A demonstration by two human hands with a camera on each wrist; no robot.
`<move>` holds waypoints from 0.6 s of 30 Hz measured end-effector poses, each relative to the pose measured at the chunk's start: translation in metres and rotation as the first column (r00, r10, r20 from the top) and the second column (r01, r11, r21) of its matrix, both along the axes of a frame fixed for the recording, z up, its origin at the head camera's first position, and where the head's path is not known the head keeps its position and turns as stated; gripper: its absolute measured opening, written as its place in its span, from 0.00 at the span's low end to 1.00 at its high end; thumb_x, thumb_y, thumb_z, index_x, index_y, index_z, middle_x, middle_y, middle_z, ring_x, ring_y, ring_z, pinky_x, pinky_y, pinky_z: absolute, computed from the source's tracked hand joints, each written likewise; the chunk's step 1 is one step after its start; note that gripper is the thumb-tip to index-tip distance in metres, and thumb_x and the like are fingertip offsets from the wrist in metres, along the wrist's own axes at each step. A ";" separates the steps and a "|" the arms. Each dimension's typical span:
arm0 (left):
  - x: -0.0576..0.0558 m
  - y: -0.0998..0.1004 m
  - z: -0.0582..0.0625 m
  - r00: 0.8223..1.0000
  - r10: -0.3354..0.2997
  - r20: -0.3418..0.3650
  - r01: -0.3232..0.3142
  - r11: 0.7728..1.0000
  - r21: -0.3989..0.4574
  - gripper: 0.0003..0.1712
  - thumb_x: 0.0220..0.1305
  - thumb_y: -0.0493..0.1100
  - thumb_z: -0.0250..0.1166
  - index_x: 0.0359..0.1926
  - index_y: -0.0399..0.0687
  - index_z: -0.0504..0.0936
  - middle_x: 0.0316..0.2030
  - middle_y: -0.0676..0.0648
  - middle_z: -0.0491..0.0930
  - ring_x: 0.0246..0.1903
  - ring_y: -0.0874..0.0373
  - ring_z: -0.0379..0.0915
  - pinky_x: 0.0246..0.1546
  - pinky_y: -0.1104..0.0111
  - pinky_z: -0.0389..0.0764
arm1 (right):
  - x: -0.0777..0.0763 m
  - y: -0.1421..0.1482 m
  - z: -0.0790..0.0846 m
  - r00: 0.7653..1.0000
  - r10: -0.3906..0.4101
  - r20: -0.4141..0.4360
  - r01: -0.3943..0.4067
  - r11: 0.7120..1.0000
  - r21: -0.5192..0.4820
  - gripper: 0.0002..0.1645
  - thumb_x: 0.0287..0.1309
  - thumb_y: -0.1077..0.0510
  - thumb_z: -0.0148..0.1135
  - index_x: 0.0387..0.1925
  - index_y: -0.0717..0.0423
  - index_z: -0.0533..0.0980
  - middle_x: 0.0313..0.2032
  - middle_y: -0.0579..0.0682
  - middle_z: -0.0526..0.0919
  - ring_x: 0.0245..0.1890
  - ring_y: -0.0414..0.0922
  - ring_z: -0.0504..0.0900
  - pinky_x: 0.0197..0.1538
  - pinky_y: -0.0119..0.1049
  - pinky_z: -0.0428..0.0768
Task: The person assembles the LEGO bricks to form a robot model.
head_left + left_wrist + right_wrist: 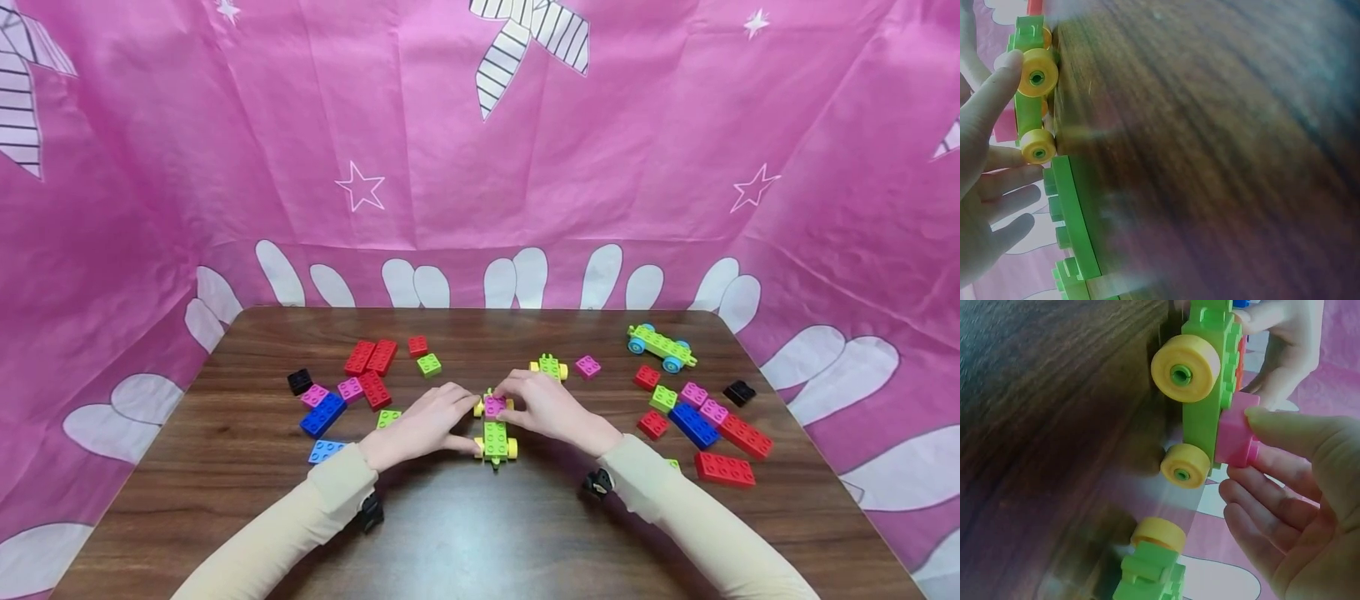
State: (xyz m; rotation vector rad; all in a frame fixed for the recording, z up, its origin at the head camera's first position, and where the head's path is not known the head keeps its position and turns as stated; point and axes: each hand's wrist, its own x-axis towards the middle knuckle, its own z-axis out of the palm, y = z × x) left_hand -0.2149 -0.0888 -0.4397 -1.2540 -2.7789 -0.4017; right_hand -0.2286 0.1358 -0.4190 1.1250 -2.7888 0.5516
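Note:
A lime-green toy car base (495,442) with yellow wheels stands lengthwise on the table between both hands. My left hand (423,423) steadies it from the left side, thumb at the near wheel and index finger by the far one. On the base's far half sits a pink brick (1235,434), its studs facing up. My right hand (551,408) pinches this brick between thumb and index finger, the other fingers loosely bent beside it. In the left wrist view, a green brick (1075,219) lies close to the left fingertips.
Behind the right hand stands another yellow-wheeled car base (549,367); a blue-wheeled one (660,343) is at the back right. Loose bricks lie on both sides, including a blue brick (323,414) at left and a red brick (725,468) at right. Pink cloth (465,200) hangs behind the table.

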 end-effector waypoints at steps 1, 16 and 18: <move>0.000 0.000 0.000 1.000 -0.001 0.000 0.001 1.000 0.003 0.44 0.50 0.66 0.65 0.58 0.39 0.74 0.52 0.46 0.77 0.53 0.55 0.70 0.56 0.60 0.73 | 0.000 -0.001 0.000 1.000 -0.006 0.004 0.006 1.000 0.001 0.17 0.49 0.47 0.70 0.39 0.52 0.82 0.34 0.45 0.84 0.33 0.41 0.81 0.40 0.31 0.79; -0.001 0.000 -0.001 1.000 -0.016 -0.022 0.016 1.000 0.014 0.42 0.50 0.65 0.66 0.57 0.39 0.74 0.51 0.46 0.78 0.52 0.55 0.70 0.54 0.60 0.74 | 0.001 -0.001 0.001 1.000 -0.011 0.013 0.011 1.000 0.025 0.18 0.50 0.47 0.69 0.40 0.52 0.82 0.36 0.44 0.84 0.37 0.40 0.82 0.44 0.33 0.80; 0.000 0.000 -0.001 0.999 -0.018 -0.030 0.018 1.000 0.014 0.42 0.49 0.65 0.66 0.57 0.38 0.75 0.50 0.46 0.78 0.52 0.55 0.71 0.54 0.60 0.74 | 0.001 0.000 0.001 1.000 -0.012 0.017 0.011 1.000 0.023 0.18 0.50 0.47 0.69 0.41 0.52 0.82 0.36 0.45 0.84 0.37 0.40 0.82 0.44 0.33 0.80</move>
